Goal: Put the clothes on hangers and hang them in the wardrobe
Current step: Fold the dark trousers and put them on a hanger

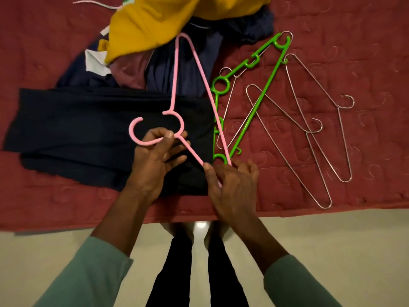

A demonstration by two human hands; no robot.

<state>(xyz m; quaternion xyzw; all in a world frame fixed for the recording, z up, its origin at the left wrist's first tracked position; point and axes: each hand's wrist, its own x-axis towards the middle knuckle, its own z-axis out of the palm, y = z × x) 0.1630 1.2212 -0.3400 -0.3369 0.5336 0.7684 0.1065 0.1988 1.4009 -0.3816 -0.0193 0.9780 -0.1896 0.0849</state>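
- A person stands at the edge of a bed covered with a red quilted bedspread (354, 41), seen from above through a head-worn camera
- The left hand (155, 158) pinches a pink plastic hanger (175, 74) between thumb and fingers at the neck, just where the hook joins the two shoulder arms
- The right hand (232, 182) grips the near corner of the same hanger, fingers curled round it close to the bed's edge
- The pink hanger lies stretched away from the person, its hook pointing left and its far corner touching a heap of clothes
- Beneath the hanger and both hands lies a black garment (88, 129), folded flat on the bedspread
- Behind it sits the heap: a yellow garment (166, 18) on top, with navy, mauve and white fabric below
- Just right of the pink hanger lies a green plastic hanger (269, 80), its near end touching the right hand's fingers
- Several thin wire hangers (343, 140) lie overlapping further right, one partly under the green one
- Pale green sleeves (88, 273) cover both forearms
- Below the bed edge, dark trouser legs (177, 273) stand on a pale floor (332, 235)
- No wardrobe is in view
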